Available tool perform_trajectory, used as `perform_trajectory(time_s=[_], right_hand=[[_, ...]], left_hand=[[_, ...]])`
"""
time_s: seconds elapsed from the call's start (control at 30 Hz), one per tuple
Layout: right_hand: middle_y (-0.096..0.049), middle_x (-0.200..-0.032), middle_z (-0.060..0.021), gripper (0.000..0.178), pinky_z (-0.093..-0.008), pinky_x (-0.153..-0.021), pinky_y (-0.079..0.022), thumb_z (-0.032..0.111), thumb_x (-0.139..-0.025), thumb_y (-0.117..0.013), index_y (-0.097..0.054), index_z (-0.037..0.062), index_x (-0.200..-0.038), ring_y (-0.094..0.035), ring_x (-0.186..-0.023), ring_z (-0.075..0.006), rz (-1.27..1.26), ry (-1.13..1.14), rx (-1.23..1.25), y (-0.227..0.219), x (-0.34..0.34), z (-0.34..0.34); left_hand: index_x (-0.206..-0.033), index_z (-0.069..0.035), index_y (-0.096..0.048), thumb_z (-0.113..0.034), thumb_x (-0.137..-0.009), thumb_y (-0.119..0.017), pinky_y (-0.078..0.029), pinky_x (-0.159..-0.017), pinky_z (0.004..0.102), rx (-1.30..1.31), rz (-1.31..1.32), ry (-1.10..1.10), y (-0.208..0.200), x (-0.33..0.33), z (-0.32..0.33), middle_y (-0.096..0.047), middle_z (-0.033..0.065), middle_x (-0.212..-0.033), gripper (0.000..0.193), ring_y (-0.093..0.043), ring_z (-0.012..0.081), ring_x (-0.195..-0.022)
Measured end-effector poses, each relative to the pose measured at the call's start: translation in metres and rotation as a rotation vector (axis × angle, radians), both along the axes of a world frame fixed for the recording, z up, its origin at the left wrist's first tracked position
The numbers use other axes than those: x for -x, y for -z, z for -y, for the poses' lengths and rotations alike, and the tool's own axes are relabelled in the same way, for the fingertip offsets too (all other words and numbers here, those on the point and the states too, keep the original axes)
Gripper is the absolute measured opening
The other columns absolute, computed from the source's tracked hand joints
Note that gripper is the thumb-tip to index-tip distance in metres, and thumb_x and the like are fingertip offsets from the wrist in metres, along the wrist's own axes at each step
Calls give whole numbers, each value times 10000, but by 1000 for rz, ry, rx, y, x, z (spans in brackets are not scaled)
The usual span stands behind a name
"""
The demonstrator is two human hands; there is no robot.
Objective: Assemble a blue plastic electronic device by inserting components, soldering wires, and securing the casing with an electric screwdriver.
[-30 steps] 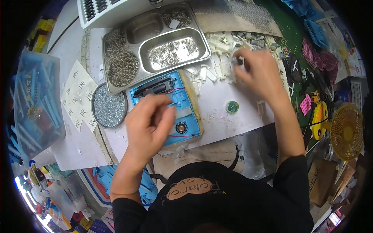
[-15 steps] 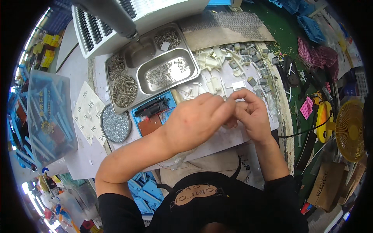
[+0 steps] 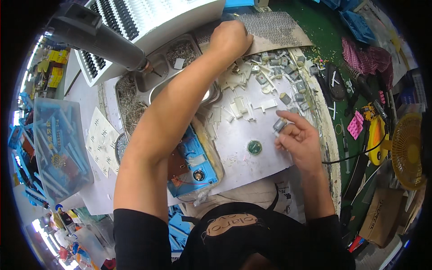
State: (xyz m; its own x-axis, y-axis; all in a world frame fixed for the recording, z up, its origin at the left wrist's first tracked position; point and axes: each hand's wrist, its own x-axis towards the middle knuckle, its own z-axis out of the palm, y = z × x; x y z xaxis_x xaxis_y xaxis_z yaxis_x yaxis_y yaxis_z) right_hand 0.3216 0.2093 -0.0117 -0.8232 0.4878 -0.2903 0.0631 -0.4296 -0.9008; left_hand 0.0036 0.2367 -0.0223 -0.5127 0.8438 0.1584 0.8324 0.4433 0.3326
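My right hand [image 3: 299,141] pinches a small silver motor [image 3: 280,124] between thumb and forefinger, above the white work surface. My left hand [image 3: 231,39] reaches far forward with its fingers curled down at a board [image 3: 281,29] covered in rows of tiny grey pieces. Its fingertips are hidden, so what they grip does not show. Several more motors [image 3: 285,98] and white plastic parts [image 3: 239,106] lie scattered between the hands. A small round dish of green stuff [image 3: 254,147] sits left of my right hand. Under my left forearm lies a blue plastic casing [image 3: 191,155] with a speaker and wires.
An electric screwdriver [image 3: 103,40] hangs over a steel compartment tray [image 3: 123,108] of screws and springs, partly covered by my left arm. Behind it stands a white foam tray [image 3: 157,22] with black parts. A clear bin [image 3: 60,148] of blue pieces is at the left.
My left hand has left my right hand and gone forward to the board. The motor in my right hand and the green dish have come into sight.
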Motion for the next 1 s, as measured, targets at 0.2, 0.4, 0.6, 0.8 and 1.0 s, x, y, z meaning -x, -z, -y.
perform_trajectory(time_s=[0.2,0.4,0.6,0.8,1.0], right_hand=[[-667,-831,-36,469,-207,-692,-491,-57,-880,-633,-577,-37,-1345,-622,-759,-74,20,-29,-47,-2,-17,6],[-612,-801,30,433,-162,-599,-387,-39,-884,-635,-612,-16,-1316,-510,-675,3,43,-101,-196,-1,-16,9],[-572,-706,39,435,-203,-574,-411,-33,-797,-615,-687,27,-1222,-466,-615,-20,193,-348,-549,-2,-5,10],[-547,-690,-10,465,-237,-576,-414,-24,-767,-613,-694,58,-1218,-482,-590,-80,275,-493,-923,-1,10,11],[-537,-663,-35,447,-263,-589,-426,32,-757,-629,-697,74,-1196,-543,-606,-102,97,-471,-1554,11,24,26]], left_hand=[[-1024,-17,-768,-250,-881,-654,-585,-872,480,13,-51,-32,-4,-3,-24,-732,235,-1087,296,-718,399,-1012],[-1045,-83,-599,-157,-903,-606,-597,-653,413,-81,-493,144,11,6,-28,-736,124,-884,160,-738,311,-792],[-1038,-20,-593,-199,-921,-641,-544,-764,460,-610,-179,457,-60,-58,68,-674,187,-861,219,-675,380,-838],[-1045,62,-680,82,-912,-658,-523,-733,222,-392,724,154,-98,-131,231,-693,70,-959,137,-644,98,-846],[-971,15,-719,81,-851,-697,-567,-752,278,-595,924,59,-53,-170,295,-713,95,-967,139,-696,180,-869]])
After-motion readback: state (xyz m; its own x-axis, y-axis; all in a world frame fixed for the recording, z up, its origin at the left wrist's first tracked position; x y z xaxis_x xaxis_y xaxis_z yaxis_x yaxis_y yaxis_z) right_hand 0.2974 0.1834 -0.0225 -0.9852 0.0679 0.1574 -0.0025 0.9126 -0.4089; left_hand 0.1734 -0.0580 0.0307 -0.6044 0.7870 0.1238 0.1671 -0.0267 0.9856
